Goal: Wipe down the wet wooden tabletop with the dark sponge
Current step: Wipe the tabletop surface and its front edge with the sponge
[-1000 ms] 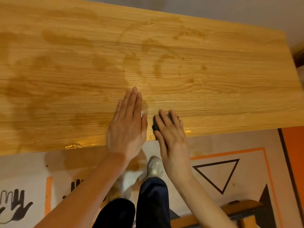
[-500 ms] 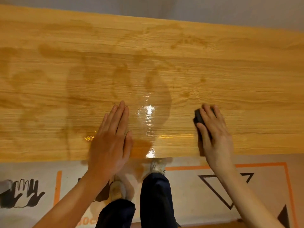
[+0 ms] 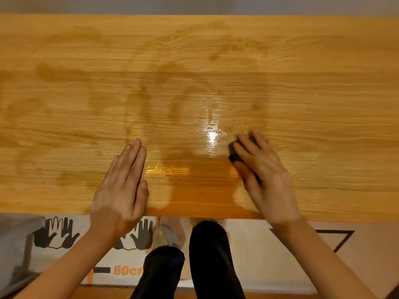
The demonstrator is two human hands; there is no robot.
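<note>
Since half a second ago our right hand (image 3: 264,171) presses the dark sponge (image 3: 234,152) still nearer the wet sheen on the wooden surface (image 3: 323,93); our left hand (image 3: 123,186) stays flat, fingers together.

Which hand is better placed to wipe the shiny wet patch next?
Right hand: it already presses the sponge beside the wet patch. Left hand lies flat, holding nothing.
</note>
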